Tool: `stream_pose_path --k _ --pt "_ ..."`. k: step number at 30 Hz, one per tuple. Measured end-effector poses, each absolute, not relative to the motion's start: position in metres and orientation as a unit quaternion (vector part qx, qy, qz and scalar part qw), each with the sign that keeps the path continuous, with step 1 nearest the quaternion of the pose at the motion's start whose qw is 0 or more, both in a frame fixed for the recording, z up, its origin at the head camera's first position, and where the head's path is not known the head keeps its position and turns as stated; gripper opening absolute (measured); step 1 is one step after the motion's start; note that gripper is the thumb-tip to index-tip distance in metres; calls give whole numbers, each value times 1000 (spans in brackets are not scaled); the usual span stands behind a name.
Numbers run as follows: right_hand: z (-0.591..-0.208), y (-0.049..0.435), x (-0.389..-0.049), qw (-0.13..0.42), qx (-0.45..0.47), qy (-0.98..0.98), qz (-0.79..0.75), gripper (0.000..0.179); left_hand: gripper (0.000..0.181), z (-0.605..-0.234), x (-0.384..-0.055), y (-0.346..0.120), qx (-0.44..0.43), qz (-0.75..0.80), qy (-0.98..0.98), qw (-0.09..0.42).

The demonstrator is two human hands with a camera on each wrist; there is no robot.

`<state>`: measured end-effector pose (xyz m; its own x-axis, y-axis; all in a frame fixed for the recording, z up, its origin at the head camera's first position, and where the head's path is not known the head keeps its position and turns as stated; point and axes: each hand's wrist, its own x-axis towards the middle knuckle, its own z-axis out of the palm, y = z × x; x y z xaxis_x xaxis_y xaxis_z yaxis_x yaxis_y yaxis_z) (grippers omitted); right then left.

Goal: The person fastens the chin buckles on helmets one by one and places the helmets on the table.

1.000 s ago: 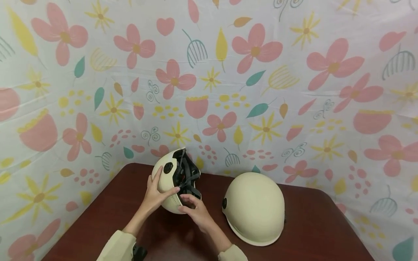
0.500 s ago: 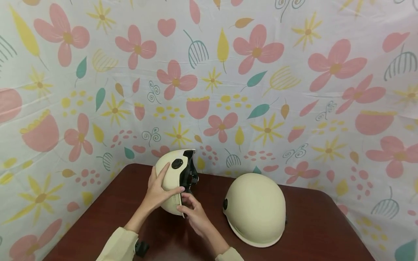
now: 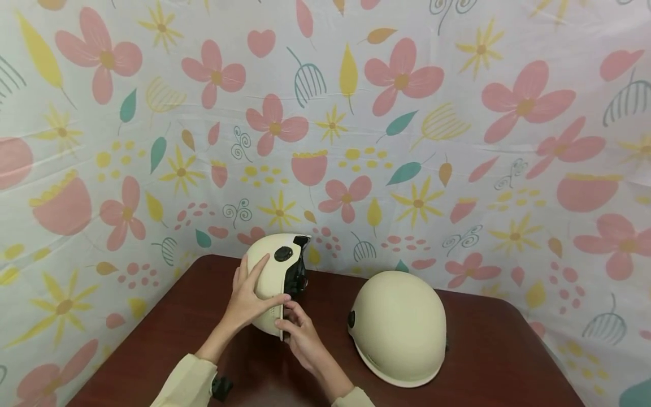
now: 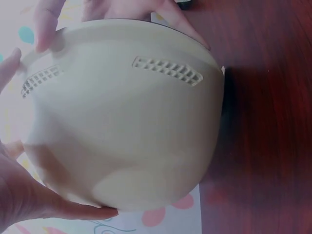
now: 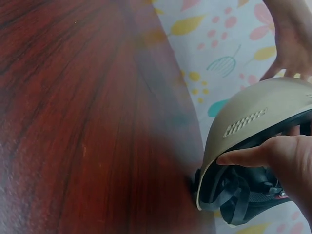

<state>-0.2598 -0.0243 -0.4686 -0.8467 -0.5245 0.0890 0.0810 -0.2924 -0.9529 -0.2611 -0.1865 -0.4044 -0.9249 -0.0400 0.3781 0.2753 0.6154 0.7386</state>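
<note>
A cream helmet [image 3: 274,278] is tipped up at the back left of the table, its opening facing right in the head view. My left hand [image 3: 248,297] grips its shell, fingers spread and thumb at the rim. At the lower rim, my right hand [image 3: 304,336] pinches the edge between thumb and fingers. Two mesh-like patches mark the pale shell [image 4: 131,117] in the left wrist view. Black straps [image 5: 239,195] and dark lining show inside in the right wrist view, partly covered by the right hand [image 5: 292,156].
A second cream helmet [image 3: 399,328] stands dome up on the dark red-brown table [image 3: 488,350], to the right of the hands. A flower-patterned cloth [image 3: 325,141] hangs behind and beside the table. A black device [image 3: 221,389] sits at the left sleeve.
Both hands have turned the held helmet so its opening faces farther from the camera; less of the dark inside shows. The second helmet stays in place.
</note>
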Motion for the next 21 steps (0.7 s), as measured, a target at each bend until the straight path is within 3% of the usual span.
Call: stream_pose_path --k 10,21 --pt "-467 -25 -261 194 -202 557 -782 30 99 -408 -261 -185 -73 -452 -872 174" --pt "-466 -26 -262 201 -197 553 -785 33 91 -413 -260 -189 -72 -443 -871 199"
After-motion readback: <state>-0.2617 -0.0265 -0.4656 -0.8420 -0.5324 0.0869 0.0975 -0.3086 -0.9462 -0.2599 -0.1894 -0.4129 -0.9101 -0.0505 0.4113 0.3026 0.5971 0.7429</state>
